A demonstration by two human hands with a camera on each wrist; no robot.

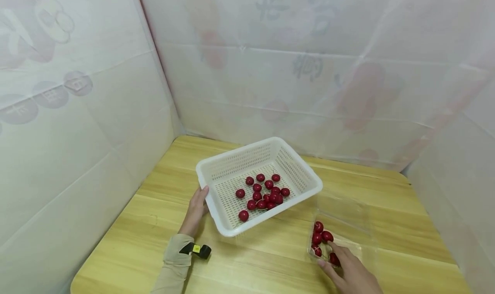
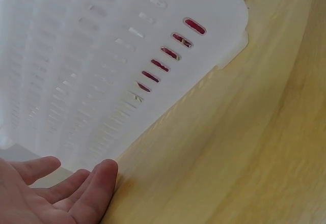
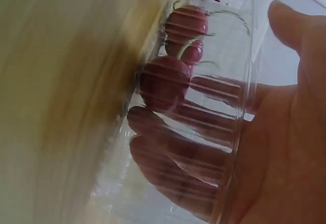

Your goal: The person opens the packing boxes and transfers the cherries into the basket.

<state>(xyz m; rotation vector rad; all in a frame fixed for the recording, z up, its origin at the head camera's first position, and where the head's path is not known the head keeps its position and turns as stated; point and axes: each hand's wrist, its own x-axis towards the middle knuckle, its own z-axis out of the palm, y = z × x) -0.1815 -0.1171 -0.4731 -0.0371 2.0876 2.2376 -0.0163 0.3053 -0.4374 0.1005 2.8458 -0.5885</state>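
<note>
A white plastic basket [image 1: 274,212] with slotted walls holds several red cherries [image 1: 257,196], mostly toward its near right side. My left hand [image 1: 195,210] touches the basket's left rim and side, its fingers loosely extended in the left wrist view. To the right of the basket is a clear plastic box [image 1: 349,242] with several cherries [image 1: 317,238] along its left side. My right hand [image 1: 353,272] reaches into it, fingers inside and thumb outside the near wall. The fingertips are beside a cherry [image 3: 165,84]; no firm grip on it shows.
The box's clear lid [image 1: 348,208] lies folded back on the wooden table [image 1: 247,264]. White printed sheets [image 1: 290,92] enclose the table's back and sides. A black strap [image 1: 197,249] with a small device is on my left wrist.
</note>
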